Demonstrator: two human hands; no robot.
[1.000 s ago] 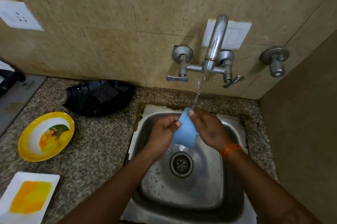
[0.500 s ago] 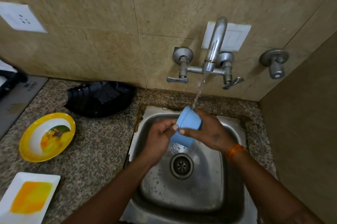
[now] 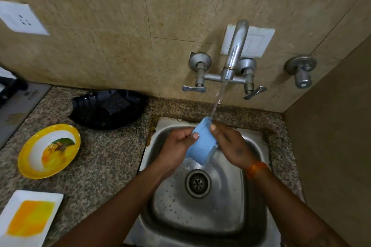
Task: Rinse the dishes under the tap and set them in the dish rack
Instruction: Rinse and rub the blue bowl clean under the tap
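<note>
Obs.: you hold the blue cup [image 3: 201, 144] over the steel sink [image 3: 200, 206], tilted, its upper end under the stream from the wall tap [image 3: 233, 53]. Water runs off its lower end toward the drain [image 3: 198, 183].

Hands: your left hand [image 3: 176, 150] has its fingers curled round the cup's left side, thumb pressed on the wall. Your right hand [image 3: 230, 146] grips the right side, a fingertip up near the end the stream hits.

Handling (judgement): small and probably light; the wall looks rigid, plastic or ceramic, cannot tell which. Wet, so expect it to be slippery. Take hold round the body with thumb opposite fingers, or by the handle if that part at the lower right is one. A drop into the steel basin could chip it if ceramic.

Not resolved: which end is the mouth; the inside; your right fingers behind the cup. No dish rack identified. The black tray [image 3: 108, 110] with a dark scrub pad [image 3: 115, 104], the yellow bowl [image 3: 49, 151] and the white square plate [image 3: 30, 218], cut by the frame edge, sit on the granite counter [image 3: 104, 162].
</note>
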